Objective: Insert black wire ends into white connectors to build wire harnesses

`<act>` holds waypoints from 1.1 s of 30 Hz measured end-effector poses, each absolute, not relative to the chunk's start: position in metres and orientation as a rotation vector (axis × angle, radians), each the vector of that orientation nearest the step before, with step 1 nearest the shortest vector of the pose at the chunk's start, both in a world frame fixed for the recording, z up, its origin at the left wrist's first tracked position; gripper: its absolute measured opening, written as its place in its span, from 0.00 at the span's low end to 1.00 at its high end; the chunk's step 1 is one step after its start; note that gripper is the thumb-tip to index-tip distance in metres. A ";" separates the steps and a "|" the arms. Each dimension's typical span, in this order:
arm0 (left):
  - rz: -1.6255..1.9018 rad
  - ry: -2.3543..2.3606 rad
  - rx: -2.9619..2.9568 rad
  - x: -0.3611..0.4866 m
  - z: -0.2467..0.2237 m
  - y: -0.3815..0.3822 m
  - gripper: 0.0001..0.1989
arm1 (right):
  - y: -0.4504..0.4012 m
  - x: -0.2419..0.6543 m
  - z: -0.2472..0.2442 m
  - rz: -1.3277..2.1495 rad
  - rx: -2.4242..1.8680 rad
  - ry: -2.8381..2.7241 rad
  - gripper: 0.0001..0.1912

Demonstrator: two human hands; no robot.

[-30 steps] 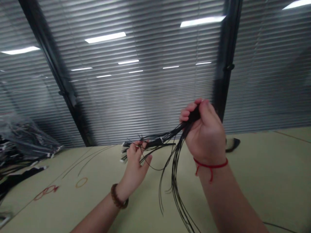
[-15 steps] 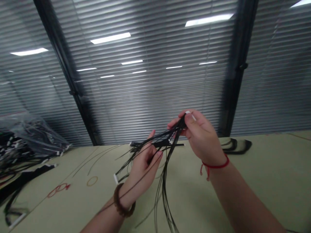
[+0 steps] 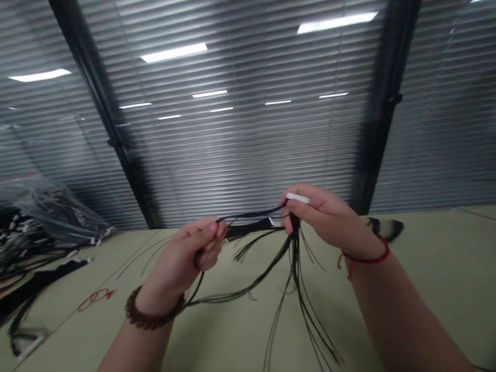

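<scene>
Above the table (image 3: 437, 279), the left hand (image 3: 184, 258) pinches black wires (image 3: 251, 214), the right hand (image 3: 327, 212) a white strip (image 3: 298, 198); blinds (image 3: 248, 150) stand past the table's back edge.

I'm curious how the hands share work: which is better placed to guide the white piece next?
Probably the right hand: it holds the white piece itself, while the left hand pinches black wires farther away.

Thin black wires (image 3: 295, 248) hang in the air, held by the left hand (image 3: 191, 250) and the right hand (image 3: 320, 209). Some stretch across, some droop in a big curve, and some dangle down. A small white plug (image 3: 298, 198) is pinched in the right hand.
</scene>
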State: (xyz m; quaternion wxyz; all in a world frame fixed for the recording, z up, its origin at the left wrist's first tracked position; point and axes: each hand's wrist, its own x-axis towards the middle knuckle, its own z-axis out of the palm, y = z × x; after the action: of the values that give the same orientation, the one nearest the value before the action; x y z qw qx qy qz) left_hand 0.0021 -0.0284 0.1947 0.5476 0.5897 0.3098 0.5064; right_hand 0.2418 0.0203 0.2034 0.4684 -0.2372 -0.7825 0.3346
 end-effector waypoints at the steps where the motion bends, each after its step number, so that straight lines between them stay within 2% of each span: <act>1: 1.223 0.729 1.385 0.002 0.197 -0.031 0.12 | 0.017 0.242 0.205 0.809 -0.581 -1.933 0.09; 6: 1.235 0.749 1.395 0.006 0.201 -0.041 0.13 | 0.009 0.240 0.211 0.663 -0.721 -1.943 0.07; 10: 1.306 0.644 1.342 0.010 0.198 -0.044 0.13 | 0.019 0.233 0.201 0.374 -0.917 -1.845 0.05; 14: 1.352 0.581 1.255 0.010 0.197 -0.044 0.11 | 0.035 0.225 0.189 0.252 -1.034 -1.807 0.09; 19: 1.454 0.499 1.081 0.004 0.203 -0.039 0.08 | 0.039 0.226 0.190 0.501 -0.937 -1.946 0.09; 24: 1.055 0.506 1.019 -0.001 0.197 -0.032 0.05 | 0.030 0.220 0.190 0.820 -0.825 -2.030 0.10; 26: 1.002 0.530 1.051 0.002 0.191 -0.033 0.04 | 0.028 0.215 0.186 0.909 -0.800 -2.051 0.10; 33: 1.437 0.776 1.541 0.033 0.170 -0.038 0.03 | 0.016 0.207 0.181 1.030 -0.745 -2.160 0.10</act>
State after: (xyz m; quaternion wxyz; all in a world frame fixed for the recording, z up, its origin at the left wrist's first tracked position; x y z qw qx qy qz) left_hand 0.0335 -0.0380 0.1699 0.4333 0.6186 0.3116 0.5766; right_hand 0.2071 0.0161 0.1813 0.3123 -0.2825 -0.8187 0.3903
